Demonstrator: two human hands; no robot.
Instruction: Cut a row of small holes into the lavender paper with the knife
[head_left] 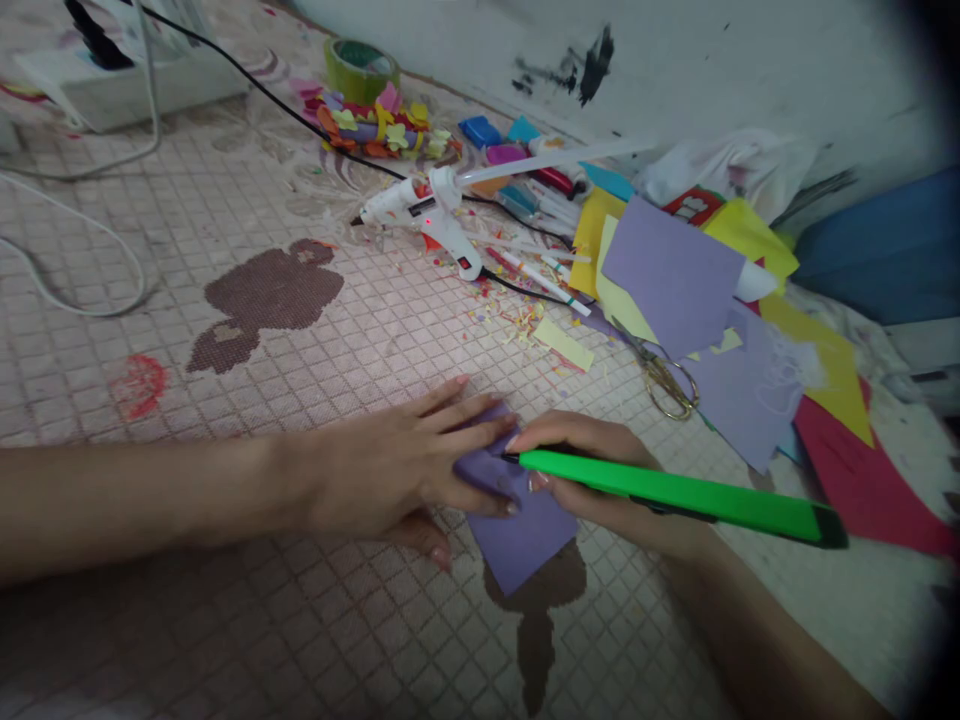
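Note:
My left hand (397, 462) lies flat with its fingers stretched out, pressing down on a small purple paper piece (521, 525) that rests on the patterned mat. My right hand (600, 480) is closed round a bright green marker (675, 493), whose dark tip touches the purple paper just beside my left fingertips. The marker's long body points off to the right.
A white hot glue gun (431, 215) with its black cord lies further back. Purple, yellow and red paper sheets (675, 275) are heaped at the right, with gold-handled scissors (664, 380) beside them. Paper flowers (375, 125), a green tape roll (360, 65), pens and a power strip (127, 80) lie along the back.

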